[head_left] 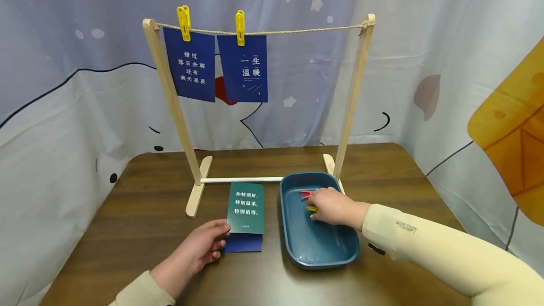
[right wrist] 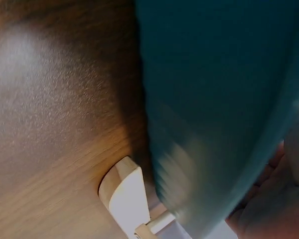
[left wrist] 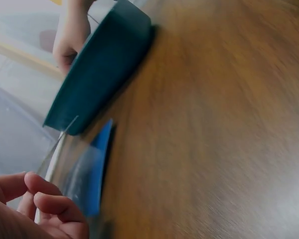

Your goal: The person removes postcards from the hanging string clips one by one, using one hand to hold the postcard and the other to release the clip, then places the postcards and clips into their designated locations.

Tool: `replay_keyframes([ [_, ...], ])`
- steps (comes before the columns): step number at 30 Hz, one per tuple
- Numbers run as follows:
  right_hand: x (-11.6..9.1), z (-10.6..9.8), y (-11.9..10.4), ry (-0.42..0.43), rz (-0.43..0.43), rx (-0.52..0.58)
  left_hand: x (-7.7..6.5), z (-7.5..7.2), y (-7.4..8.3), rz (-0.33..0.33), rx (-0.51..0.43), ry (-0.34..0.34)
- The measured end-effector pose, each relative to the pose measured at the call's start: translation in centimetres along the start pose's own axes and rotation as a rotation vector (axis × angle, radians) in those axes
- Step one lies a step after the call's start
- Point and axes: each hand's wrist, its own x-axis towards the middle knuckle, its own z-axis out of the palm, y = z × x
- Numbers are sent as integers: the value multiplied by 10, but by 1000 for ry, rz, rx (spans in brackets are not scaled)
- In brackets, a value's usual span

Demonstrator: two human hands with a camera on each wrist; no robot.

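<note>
My left hand (head_left: 203, 244) pinches a green card (head_left: 245, 211) with white writing by its lower left edge. Beneath that card a blue card (head_left: 243, 243) lies on the table. Down inside the blue-green tray (head_left: 316, 263), my right hand (head_left: 333, 206) has its thumb and fingers around a yellow clothespin (head_left: 312, 208), mostly hidden by the fingers. A red clothespin (head_left: 305, 195) lies just beyond those fingertips. Both wrist views are blurred; the left one shows the green card (left wrist: 52, 149) edge-on at the fingertips.
A wooden stand (head_left: 352, 98) with a rope (head_left: 306, 30) strung across its top rises behind the tray. Two blue cards (head_left: 193, 91) hang at the rope's left, each under a yellow clothespin (head_left: 240, 27). Patterned curtains (head_left: 425, 60) surround the wooden table (head_left: 140, 211).
</note>
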Motion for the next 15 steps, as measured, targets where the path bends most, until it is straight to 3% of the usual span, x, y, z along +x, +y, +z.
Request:
replay_keyframes([
  [9, 10, 10, 3, -39, 27, -1, -5, -9, -9, -43, 43, -70],
  [15, 11, 14, 6, -24, 8, -22, -11, -14, -7, -30, 140, -120],
])
